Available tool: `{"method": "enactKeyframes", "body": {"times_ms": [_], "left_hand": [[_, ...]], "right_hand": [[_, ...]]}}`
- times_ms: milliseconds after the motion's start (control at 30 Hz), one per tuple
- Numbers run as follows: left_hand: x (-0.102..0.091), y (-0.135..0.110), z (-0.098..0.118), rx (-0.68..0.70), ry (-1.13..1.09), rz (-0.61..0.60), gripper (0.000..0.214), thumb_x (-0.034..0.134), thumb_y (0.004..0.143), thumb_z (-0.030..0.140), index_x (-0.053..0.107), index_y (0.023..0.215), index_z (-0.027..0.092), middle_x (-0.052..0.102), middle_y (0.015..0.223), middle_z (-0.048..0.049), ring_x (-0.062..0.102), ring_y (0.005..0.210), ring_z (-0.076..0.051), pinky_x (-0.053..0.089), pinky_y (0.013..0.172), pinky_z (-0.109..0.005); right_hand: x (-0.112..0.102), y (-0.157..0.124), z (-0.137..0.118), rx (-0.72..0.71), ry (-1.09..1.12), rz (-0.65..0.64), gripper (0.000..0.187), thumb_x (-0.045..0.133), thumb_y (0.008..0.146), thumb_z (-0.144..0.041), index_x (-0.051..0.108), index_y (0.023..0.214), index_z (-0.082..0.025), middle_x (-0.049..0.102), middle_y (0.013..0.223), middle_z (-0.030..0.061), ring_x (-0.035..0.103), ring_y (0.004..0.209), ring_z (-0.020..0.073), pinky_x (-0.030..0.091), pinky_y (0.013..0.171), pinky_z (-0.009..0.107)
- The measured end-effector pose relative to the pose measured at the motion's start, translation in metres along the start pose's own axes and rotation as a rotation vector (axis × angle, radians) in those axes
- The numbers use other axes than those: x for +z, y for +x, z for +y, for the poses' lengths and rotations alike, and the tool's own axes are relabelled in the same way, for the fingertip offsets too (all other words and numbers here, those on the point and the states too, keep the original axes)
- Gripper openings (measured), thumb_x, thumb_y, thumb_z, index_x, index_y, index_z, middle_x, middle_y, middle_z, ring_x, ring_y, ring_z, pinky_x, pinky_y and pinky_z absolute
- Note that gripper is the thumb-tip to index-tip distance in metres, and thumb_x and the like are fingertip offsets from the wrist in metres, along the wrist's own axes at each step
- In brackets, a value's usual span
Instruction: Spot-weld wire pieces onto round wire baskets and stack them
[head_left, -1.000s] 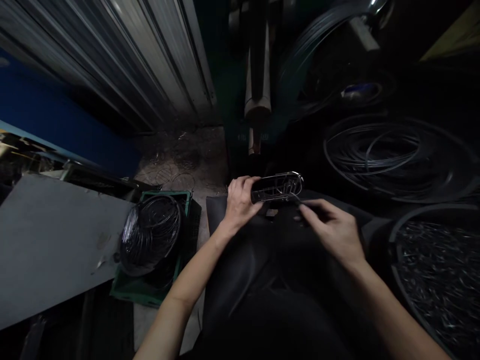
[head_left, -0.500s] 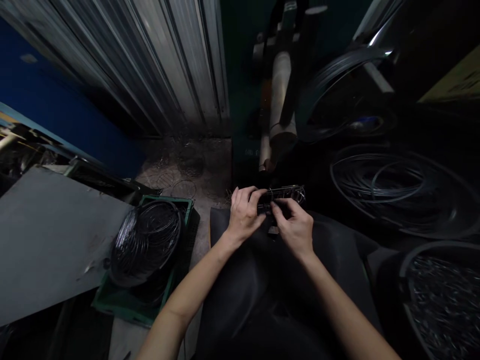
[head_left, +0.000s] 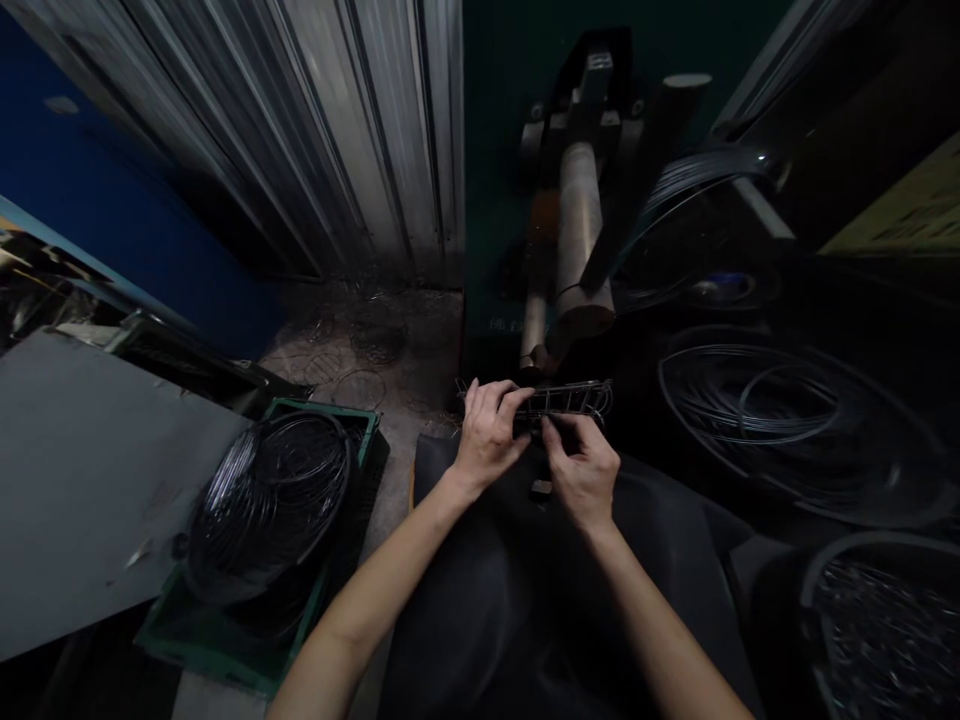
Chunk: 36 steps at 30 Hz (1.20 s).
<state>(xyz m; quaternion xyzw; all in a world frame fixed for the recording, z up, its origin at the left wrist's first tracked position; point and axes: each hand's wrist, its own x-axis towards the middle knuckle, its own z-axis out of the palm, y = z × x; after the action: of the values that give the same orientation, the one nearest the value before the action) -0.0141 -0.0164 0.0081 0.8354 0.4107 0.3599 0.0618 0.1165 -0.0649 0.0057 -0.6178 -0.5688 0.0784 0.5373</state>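
We held a small wire frame (head_left: 571, 400), a long narrow piece bent from thin bright wire, in front of us above our dark lap, with the pale metal cylinder (head_left: 581, 240) of a machine standing just behind it. Our left hand (head_left: 487, 435) was closed around the left end of the frame, thumb under it and fingers curled over the top. Our right hand (head_left: 581, 470) was pinched at the lower middle of the frame, with thumb and forefinger nearly together; it seemed to press a thin piece of wire against the frame, but the light was too weak to say this for sure. As far as we could judge, the frame was already bent and mostly assembled, since its loops and cross wires looked complete on the right side, and the fitting at the middle was the part not yet finished. To our left, a green crate (head_left: 225, 640) on the floor carried a stack of dark wire rings (head_left: 270, 500), just beside a grey board (head_left: 82, 480). To our right, large coils of wire (head_left: 780, 400) lay well apart from our hands, and a round tub (head_left: 810, 590) near our right knee held many short shiny wire pieces (head_left: 885, 630), perhaps the stock for more frames.
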Motion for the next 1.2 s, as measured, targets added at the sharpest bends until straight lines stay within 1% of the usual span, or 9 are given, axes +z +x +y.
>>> {"method": "enactKeyframes", "body": {"times_ms": [167, 367, 500, 733, 933, 1067, 1200], "left_hand": [[0.002, 0.003, -0.003, 0.02, 0.004, 0.022, 0.056, 0.066, 0.07, 0.016, 0.043, 0.121, 0.02, 0.054, 0.113, -0.0083, 0.054, 0.108, -0.023, 0.033, 0.108, -0.052], [0.007, 0.006, -0.007, 0.024, 0.004, 0.041, 0.056, 0.066, 0.07, 0.016, 0.043, 0.121, 0.02, 0.054, 0.114, -0.0084, 0.053, 0.109, -0.023, 0.032, 0.108, -0.052], [0.009, 0.009, -0.01, 0.032, -0.003, 0.05, 0.055, 0.065, 0.071, 0.018, 0.044, 0.121, 0.02, 0.054, 0.114, -0.0086, 0.053, 0.109, -0.023, 0.032, 0.108, -0.052], [0.011, 0.013, -0.012, 0.037, -0.005, 0.061, 0.053, 0.065, 0.071, 0.017, 0.045, 0.12, 0.02, 0.054, 0.114, -0.0082, 0.053, 0.109, -0.022, 0.032, 0.109, -0.051], [0.014, 0.016, -0.014, 0.03, -0.004, 0.061, 0.051, 0.064, 0.072, 0.018, 0.046, 0.119, 0.02, 0.055, 0.114, -0.0077, 0.053, 0.109, -0.022, 0.031, 0.109, -0.052], [0.013, 0.018, -0.014, 0.038, 0.005, 0.076, 0.051, 0.065, 0.071, 0.018, 0.046, 0.118, 0.02, 0.055, 0.113, -0.0075, 0.053, 0.108, -0.022, 0.032, 0.109, -0.05], [0.011, 0.02, -0.014, 0.03, 0.012, 0.051, 0.052, 0.065, 0.071, 0.017, 0.046, 0.119, 0.02, 0.055, 0.113, -0.0074, 0.053, 0.109, -0.022, 0.032, 0.109, -0.05]], "right_hand": [[0.002, 0.005, 0.003, -0.001, -0.003, -0.007, 0.017, 0.057, 0.088, -0.033, 0.062, 0.084, -0.018, 0.064, 0.078, 0.0027, 0.06, 0.07, 0.0145, 0.048, 0.066, 0.027], [0.004, 0.008, 0.007, -0.034, 0.014, -0.002, 0.015, 0.056, 0.088, -0.031, 0.062, 0.086, -0.018, 0.063, 0.08, 0.0032, 0.061, 0.073, 0.0149, 0.049, 0.07, 0.028], [0.007, 0.011, 0.008, -0.044, 0.016, 0.009, 0.015, 0.056, 0.089, -0.031, 0.062, 0.086, -0.018, 0.063, 0.08, 0.003, 0.06, 0.073, 0.0142, 0.048, 0.07, 0.027], [0.007, 0.015, 0.006, -0.003, 0.021, 0.012, 0.019, 0.056, 0.088, -0.034, 0.063, 0.086, -0.017, 0.063, 0.08, 0.0033, 0.06, 0.072, 0.0149, 0.049, 0.07, 0.028], [0.008, 0.017, 0.007, 0.003, 0.025, 0.015, 0.019, 0.055, 0.089, -0.034, 0.063, 0.086, -0.017, 0.063, 0.08, 0.0035, 0.059, 0.072, 0.0148, 0.049, 0.07, 0.028], [0.01, 0.018, 0.009, -0.004, 0.023, 0.02, 0.017, 0.056, 0.088, -0.032, 0.062, 0.084, -0.017, 0.062, 0.078, 0.0024, 0.058, 0.071, 0.0139, 0.047, 0.069, 0.027], [0.011, 0.02, 0.01, 0.002, 0.021, 0.015, 0.018, 0.056, 0.088, -0.033, 0.062, 0.085, -0.017, 0.062, 0.078, 0.0025, 0.058, 0.071, 0.0141, 0.047, 0.069, 0.027]]}}
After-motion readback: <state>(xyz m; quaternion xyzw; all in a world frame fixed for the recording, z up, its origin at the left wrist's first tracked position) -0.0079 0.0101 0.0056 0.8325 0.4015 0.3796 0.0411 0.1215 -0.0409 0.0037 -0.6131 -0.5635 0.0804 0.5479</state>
